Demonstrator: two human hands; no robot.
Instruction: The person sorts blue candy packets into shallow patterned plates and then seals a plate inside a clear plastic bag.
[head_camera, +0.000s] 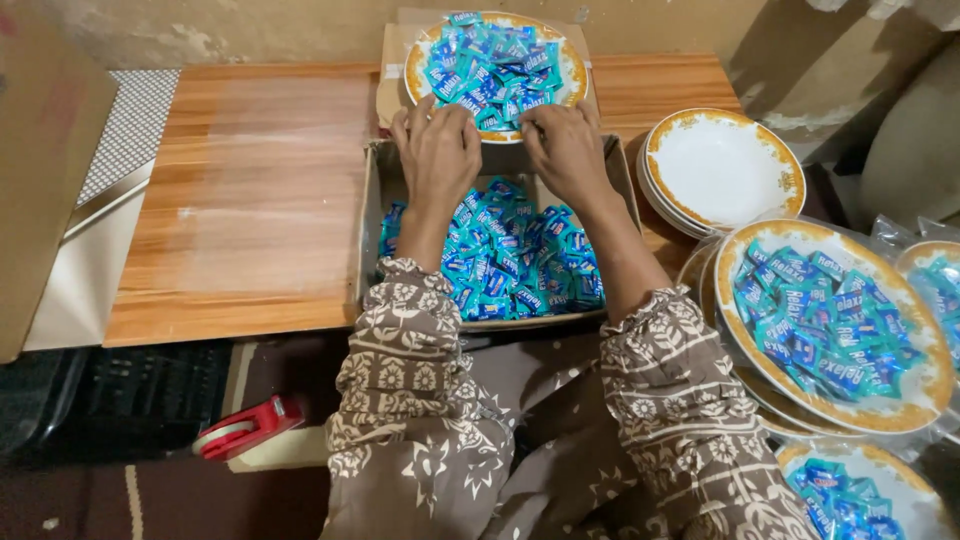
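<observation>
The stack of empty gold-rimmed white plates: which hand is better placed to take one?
Probably the right hand: the empty gold-rimmed white plates lie on its side, while the left hand is farther away.

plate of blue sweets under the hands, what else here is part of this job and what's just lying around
In use:
left hand
right hand
plate of sweets
cardboard box of sweets
empty plates
wrapped filled plates

Lying about:
red tape dispenser
wooden board
</observation>
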